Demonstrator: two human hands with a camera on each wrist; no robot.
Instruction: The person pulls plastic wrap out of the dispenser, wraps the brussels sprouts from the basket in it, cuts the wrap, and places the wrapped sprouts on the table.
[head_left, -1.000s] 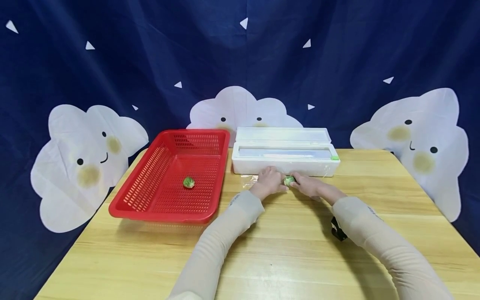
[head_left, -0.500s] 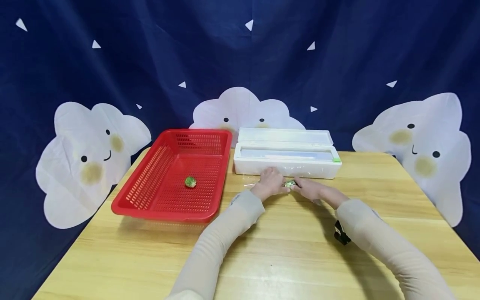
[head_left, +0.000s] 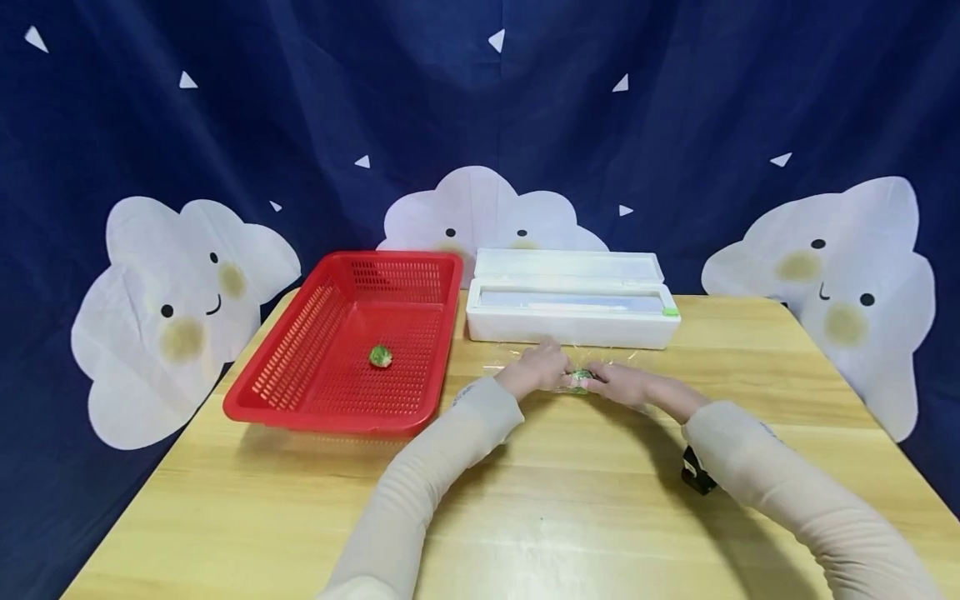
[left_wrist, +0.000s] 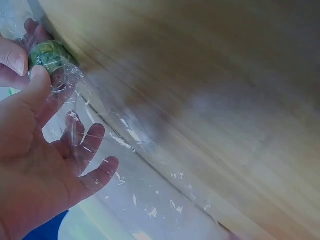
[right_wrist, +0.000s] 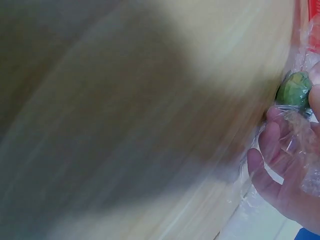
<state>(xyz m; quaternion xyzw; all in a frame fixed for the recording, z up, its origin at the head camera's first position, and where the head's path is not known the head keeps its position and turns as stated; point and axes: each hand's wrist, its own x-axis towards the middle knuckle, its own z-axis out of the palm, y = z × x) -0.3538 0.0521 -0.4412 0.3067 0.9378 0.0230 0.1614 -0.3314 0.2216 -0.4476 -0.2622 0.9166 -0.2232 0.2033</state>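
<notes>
Just below centre-right of the head frame, a green sprout (left_wrist: 50, 56), wrapped in clear film (left_wrist: 131, 145), was found near the white box (head_left: 573, 328). Left hand (head_left: 537, 368): grip nearly closed, thumb and forefinger pinching the sprout, other fingers apart. Right hand (head_left: 628, 385): grip likewise pinching it. Left of frame, a red basket (head_left: 315, 420) contained another sprout (head_left: 381, 357).

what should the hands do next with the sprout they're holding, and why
Probably the left hand and right hand should gather the slack clear film snugly at either side of the held sprout: film covers it and both hands' fingers are at it, yet the wrist views show loose, crinkled film spreading over the other fingers.
</notes>
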